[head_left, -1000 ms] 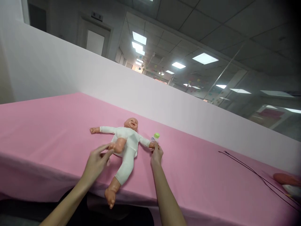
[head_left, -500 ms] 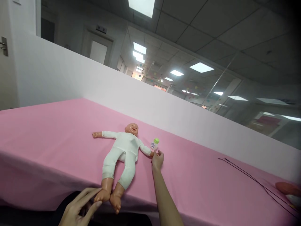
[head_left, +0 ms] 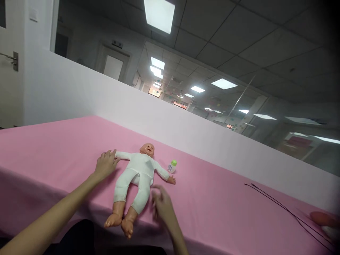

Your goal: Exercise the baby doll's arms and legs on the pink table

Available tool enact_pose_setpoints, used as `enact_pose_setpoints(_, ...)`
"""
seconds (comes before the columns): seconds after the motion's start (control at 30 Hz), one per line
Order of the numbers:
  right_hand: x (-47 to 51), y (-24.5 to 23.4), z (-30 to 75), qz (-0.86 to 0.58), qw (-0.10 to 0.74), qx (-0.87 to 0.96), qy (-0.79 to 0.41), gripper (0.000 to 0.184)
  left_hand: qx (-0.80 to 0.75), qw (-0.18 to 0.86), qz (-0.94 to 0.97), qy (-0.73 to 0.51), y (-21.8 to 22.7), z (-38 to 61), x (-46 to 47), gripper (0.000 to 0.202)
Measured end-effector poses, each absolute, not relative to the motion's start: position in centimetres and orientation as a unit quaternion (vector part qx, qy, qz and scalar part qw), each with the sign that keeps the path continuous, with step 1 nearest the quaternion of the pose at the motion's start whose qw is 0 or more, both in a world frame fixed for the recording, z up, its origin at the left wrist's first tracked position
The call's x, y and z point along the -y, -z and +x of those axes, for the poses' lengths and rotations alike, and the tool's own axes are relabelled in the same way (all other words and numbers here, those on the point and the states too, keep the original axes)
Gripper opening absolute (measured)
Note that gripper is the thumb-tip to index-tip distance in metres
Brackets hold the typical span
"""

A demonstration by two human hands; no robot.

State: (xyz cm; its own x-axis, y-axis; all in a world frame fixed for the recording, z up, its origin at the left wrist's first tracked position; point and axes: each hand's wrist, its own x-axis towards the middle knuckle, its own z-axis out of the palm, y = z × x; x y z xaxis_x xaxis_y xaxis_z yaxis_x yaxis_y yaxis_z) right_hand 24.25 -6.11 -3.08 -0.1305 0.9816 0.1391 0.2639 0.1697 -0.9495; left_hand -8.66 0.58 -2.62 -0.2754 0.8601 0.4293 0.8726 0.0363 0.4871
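A baby doll (head_left: pixel 142 166) in a white cloth suit lies on its back, arms spread and feet at the front edge of the pink-covered surface (head_left: pixel 212 205). My left hand (head_left: pixel 105 164) is closed around the doll's hand at the left, which it hides. Beside the doll's leg at the right, my right hand (head_left: pixel 162 205) is in the air with loosely curved fingers apart, holding nothing and slightly blurred. The doll's other hand (head_left: pixel 171 180) lies free. Just beyond it stands a small clear bottle (head_left: pixel 172 166) with a green cap and a label.
Thin black cables (head_left: pixel 278 202) run along the right side toward a reddish-brown rounded object (head_left: pixel 322 219). A low white wall (head_left: pixel 186 129) with glass above it borders the back. A door (head_left: pixel 10 78) stands at the far left.
My left hand has moved from the doll's foot up to its hand at the left. My right hand has let go of the doll's other hand and come down toward the leg.
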Motion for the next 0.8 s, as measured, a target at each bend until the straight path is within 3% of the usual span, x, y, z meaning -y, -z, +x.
enact_pose_setpoints(0.1,12.1,5.8,22.9,-0.501,0.305,0.632,-0.507,0.097,0.726,0.000,-0.638,0.256,4.6,-9.1,-2.6,0.051)
enact_pose_setpoints(0.2,14.2,8.4,21.2,-0.464,0.350,0.548,-0.601,0.129,0.724,0.034,-0.642,0.248,5.8,-9.3,-3.3,0.049)
enact_pose_setpoints(0.3,13.6,10.2,19.2,-0.396,0.437,0.442,-0.676,0.142,0.738,0.055,-0.625,0.247,6.1,-9.9,-4.3,0.048)
enact_pose_setpoints(0.43,13.0,11.5,17.5,-0.354,0.487,0.319,-0.732,0.137,0.735,0.045,-0.622,0.267,6.4,-11.8,-6.4,0.037)
enact_pose_setpoints(0.57,14.5,11.7,17.5,-0.358,0.520,0.295,-0.717,0.126,0.679,-0.106,-0.629,0.365,6.5,-14.0,-6.8,0.027)
enact_pose_setpoints(0.7,15.8,10.6,18.4,-0.366,0.609,0.350,-0.610,0.118,0.629,-0.185,-0.556,0.511,5.9,-14.2,-5.9,0.029)
enact_pose_setpoints(0.8,15.8,9.9,19.4,-0.384,0.655,0.418,-0.499,0.094,0.563,-0.259,-0.410,0.670,5.0,-12.7,-6.4,0.047)
